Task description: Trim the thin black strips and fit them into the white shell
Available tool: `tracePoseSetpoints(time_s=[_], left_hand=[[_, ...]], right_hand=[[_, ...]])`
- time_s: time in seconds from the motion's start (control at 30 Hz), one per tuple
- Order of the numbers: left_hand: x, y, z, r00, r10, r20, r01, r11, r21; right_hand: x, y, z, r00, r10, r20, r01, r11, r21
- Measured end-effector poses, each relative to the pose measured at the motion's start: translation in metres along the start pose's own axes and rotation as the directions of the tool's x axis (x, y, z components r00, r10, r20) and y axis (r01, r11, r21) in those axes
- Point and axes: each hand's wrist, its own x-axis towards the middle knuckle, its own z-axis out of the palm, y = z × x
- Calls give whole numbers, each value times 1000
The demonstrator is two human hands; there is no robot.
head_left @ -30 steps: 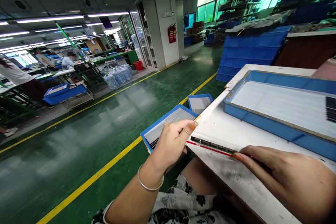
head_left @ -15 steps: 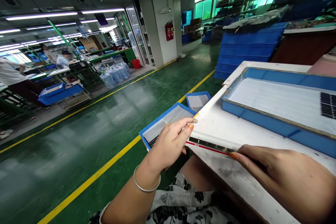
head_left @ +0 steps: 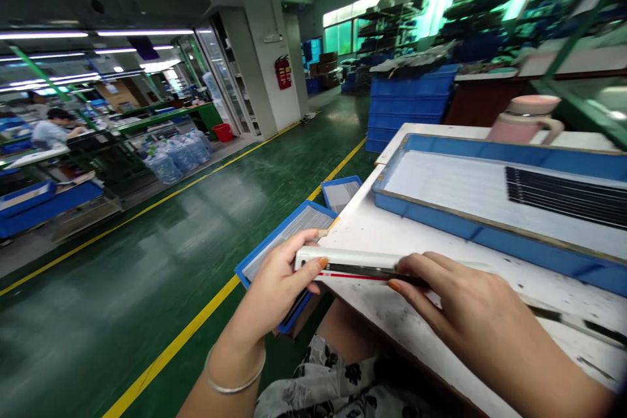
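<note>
A long, slim white bar [head_left: 357, 256] with a dark strip [head_left: 360, 270] and a thin red line along its side lies across the table's near edge. My left hand [head_left: 281, 281] is closed around its left end, with the thumb pressed on the front. Farther right, my right hand [head_left: 455, 300] pinches the dark strip between thumb and fingers against the bar. Past my right wrist, a long strip with black and pale sections [head_left: 573, 321] lies on the table; whether it belongs to the bar I cannot tell.
On the white table [head_left: 365, 225] stands a blue tray [head_left: 441, 225] holding black strips [head_left: 563, 192] on a white sheet. Behind it is a pink jug [head_left: 524, 119]. Blue trays [head_left: 281, 225] sit low at left, beside the green floor [head_left: 186, 235]. A person [head_left: 53, 130] sits far left.
My view has turned right, bringing the jug and more black strips into sight. My left thumb now presses the bar's end, which has come into view, and my hands are slightly closer together.
</note>
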Motion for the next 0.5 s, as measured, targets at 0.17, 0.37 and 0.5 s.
tracePoseSetpoints(time_s=[0.17,0.37,0.5], left_hand=[[-1,1,-7,988,-44,-149,34,997,-67],[-1,-23,-15,957,-135,-257,92,981,-170],[2,-40,-4,954,-59,-295,11,987,-161]], right_hand=[[-21,-25,-11,944,-133,-302,157,986,56],[-49,-37,7,912,135,-387,100,842,530],[-38,-34,17,861,492,-130,-166,513,842]])
